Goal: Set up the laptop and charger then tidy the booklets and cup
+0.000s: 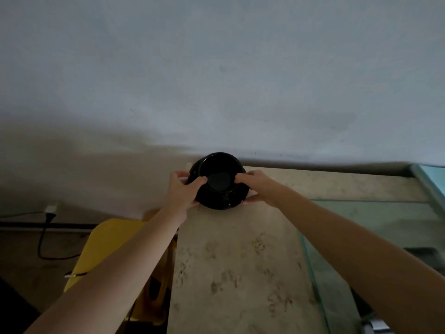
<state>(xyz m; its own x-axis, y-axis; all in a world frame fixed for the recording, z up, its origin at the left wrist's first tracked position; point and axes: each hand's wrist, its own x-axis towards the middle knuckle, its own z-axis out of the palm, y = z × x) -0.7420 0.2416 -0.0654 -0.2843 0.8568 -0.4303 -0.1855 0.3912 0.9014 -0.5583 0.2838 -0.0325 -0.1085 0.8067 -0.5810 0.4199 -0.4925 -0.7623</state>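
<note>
A glossy black cup point(219, 165) on a black saucer sits at the far left corner of a beige stone-patterned table point(240, 261), close to the wall. My left hand point(181, 189) grips its left side, thumb over the rim. On the opposite side my right hand point(256, 186) holds it, fingers curled over the rim and thumb under the saucer edge. No laptop, charger brick or booklets are in view.
A yellow chair point(101, 251) stands left of the table. A black cable point(42, 239) runs from a plug at a white wall socket point(50, 209) across the floor. A glass pane point(361, 220) lies over the table's right part. A pale wall fills the upper half.
</note>
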